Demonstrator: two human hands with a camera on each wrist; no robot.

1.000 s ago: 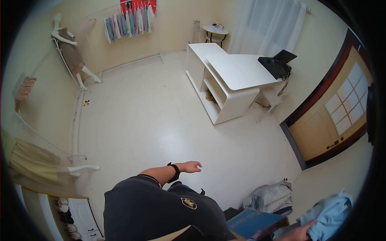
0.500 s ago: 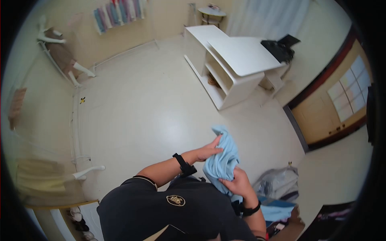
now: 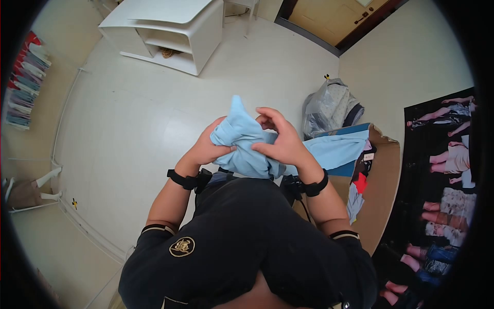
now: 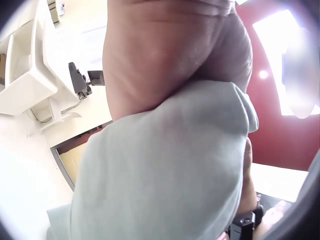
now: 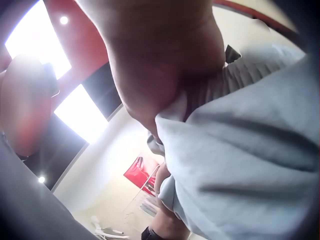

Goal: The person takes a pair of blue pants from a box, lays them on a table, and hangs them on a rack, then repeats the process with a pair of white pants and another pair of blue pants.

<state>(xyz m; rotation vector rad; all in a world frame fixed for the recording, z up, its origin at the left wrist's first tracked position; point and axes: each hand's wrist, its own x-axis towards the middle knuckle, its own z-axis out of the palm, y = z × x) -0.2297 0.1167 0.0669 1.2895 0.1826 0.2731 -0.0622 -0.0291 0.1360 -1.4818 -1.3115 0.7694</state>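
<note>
In the head view, a bunched light blue garment (image 3: 242, 136) is held up in front of my torso, with one corner pointing upward. My left hand (image 3: 203, 149) grips its left side, the thumb lying over the folds. My right hand (image 3: 285, 144) holds the right side with the thumb against the cloth and the fingers bent. Smooth fabric (image 4: 160, 175) covers the left hand's fingers in the left wrist view. Gathered, elastic-looking pleats (image 5: 245, 75) show along an edge of the garment in the right wrist view.
To the right stands an open cardboard box (image 3: 388, 180) of clothes, light blue cloth (image 3: 337, 149) draped over its side. Behind it sits a plastic-wrapped bundle (image 3: 332, 105). A white counter (image 3: 206, 44) stands ahead, and a dark poster (image 3: 447, 170) covers part of the right wall.
The right hand brought the light blue garment from beside the box to the front of the body, where the left hand took hold of it too. The view has turned right toward the box.
</note>
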